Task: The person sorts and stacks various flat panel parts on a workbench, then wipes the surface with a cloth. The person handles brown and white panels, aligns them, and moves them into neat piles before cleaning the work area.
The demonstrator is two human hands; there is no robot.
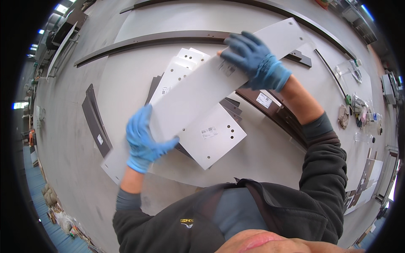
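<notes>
Your left glove [145, 137] is light blue, fabric wrinkled at the wrist. Right glove [249, 57]: darker blue over the fingers and back, lighter blue cuff. Your jacket [168, 230] is near-black, front open over a grey shirt [238, 211]. Sleeves [322, 168] bunch in folds; grey cuffs [129, 200] stick out at both wrists, brownish band [324, 140] above the right one. Left chest has a small yellow-and-black patch [186, 220], with a whitish motif [187, 226] under it.

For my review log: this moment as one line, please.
left hand: gripping long white panel, lower-left end | right hand: across its upper-right part | beneath: stacked panels
</notes>
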